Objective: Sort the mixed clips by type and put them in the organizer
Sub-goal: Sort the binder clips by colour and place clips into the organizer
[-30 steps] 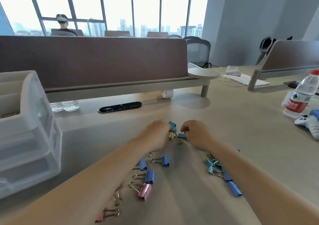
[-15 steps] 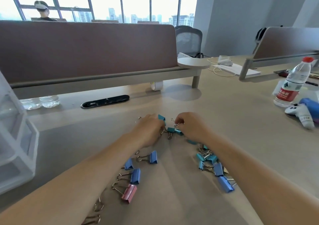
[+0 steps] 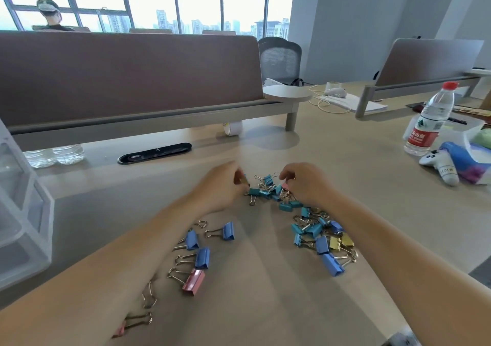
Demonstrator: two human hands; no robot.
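Visibly, left hand (image 3: pixel 221 186) pinches a clip (image 3: pixel 244 179); right hand (image 3: pixel 301 183) unclear; blue clips (image 3: pixel 203 257) lie handles leftward.

Clips (image 3: pixel 313 230) on desk (image 3: pixel 265 306), organizer (image 3: pixel 18 213) far left, bottle (image 3: pixel 427 122) far right

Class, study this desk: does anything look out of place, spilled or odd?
Nothing is spilled or damaged. A pink clip ends the left row of blue clips, and yellow clips sit in the mostly blue right pile.
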